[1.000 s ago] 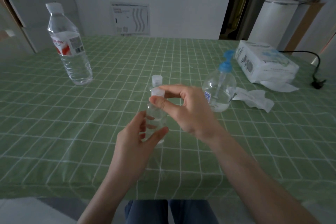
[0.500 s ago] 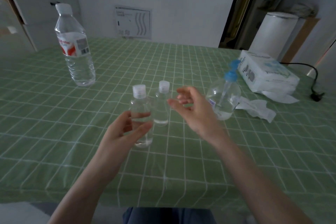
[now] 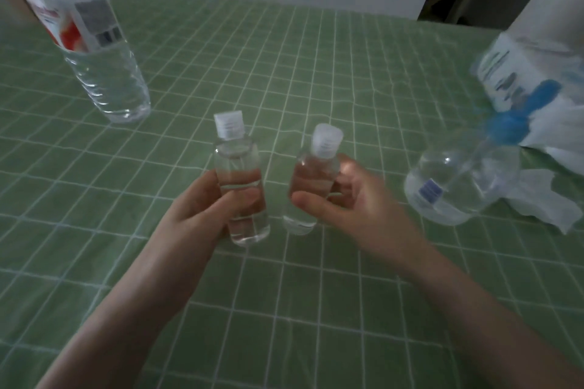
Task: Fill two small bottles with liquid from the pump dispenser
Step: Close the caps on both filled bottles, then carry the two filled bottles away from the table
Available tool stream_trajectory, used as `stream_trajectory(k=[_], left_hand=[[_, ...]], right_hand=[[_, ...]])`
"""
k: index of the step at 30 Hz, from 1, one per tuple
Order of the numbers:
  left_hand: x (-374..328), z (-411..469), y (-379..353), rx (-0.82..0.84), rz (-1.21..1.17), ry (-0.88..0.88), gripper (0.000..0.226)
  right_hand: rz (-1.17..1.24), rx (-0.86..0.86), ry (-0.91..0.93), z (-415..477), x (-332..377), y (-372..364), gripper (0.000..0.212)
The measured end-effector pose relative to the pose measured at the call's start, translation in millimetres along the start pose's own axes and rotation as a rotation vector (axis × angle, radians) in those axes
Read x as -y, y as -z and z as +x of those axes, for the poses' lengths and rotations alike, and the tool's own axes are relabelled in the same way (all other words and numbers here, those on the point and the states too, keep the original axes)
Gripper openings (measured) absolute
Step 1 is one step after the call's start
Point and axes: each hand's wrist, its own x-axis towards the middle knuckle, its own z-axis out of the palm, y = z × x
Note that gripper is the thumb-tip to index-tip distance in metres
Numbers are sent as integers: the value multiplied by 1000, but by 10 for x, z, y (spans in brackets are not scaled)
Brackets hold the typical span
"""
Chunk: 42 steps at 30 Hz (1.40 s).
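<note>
Two small clear bottles with white caps are side by side above the green checked tablecloth (image 3: 316,57). My left hand (image 3: 202,202) grips the left small bottle (image 3: 238,167), which holds clear liquid. My right hand (image 3: 357,199) holds the right small bottle (image 3: 316,167) with thumb in front and fingers behind; it tilts slightly. The round clear pump dispenser (image 3: 458,183) with a blue pump head stands to the right, blurred, touched by neither hand.
A large water bottle (image 3: 94,50) with a red and white label stands at the back left. A white tissue pack (image 3: 531,66) and crumpled white tissues (image 3: 543,202) lie at the right, behind and beside the dispenser.
My right hand, empty and open before, has taken hold of the second small bottle. My left hand keeps its bottle. The view has moved closer to the table.
</note>
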Motion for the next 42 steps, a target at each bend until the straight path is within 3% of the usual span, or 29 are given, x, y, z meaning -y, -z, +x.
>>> stream_trajectory(k=[3, 9, 12, 18, 22, 27, 33, 42], left_hand=[[-55, 93, -3, -38, -30, 97, 21], [-448, 98, -97, -9, -117, 315, 28], [-756, -53, -211, -15, -92, 348, 35], [-1166, -470, -364, -118, -142, 404, 26], [-1190, -775, -372, -127, -163, 448, 26], [-1069, -1008, -492, -253, -183, 560, 20], [-1020, -1150, -563, -320, -165, 556, 23], [-1051, -1405, -560, -498, -181, 503, 27]], right_hand=[[201, -22, -57, 77, 45, 74, 30], [351, -60, -207, 57, 460, 345, 33], [418, -100, -289, -88, 731, 492, 30], [469, -169, -434, -532, 1150, 641, 39], [516, -206, -526, -919, 1179, 633, 40], [562, -267, -713, -1311, 1023, 561, 37], [507, -172, -757, -1338, 958, 554, 46], [534, 0, -733, -1148, 963, 492, 40]])
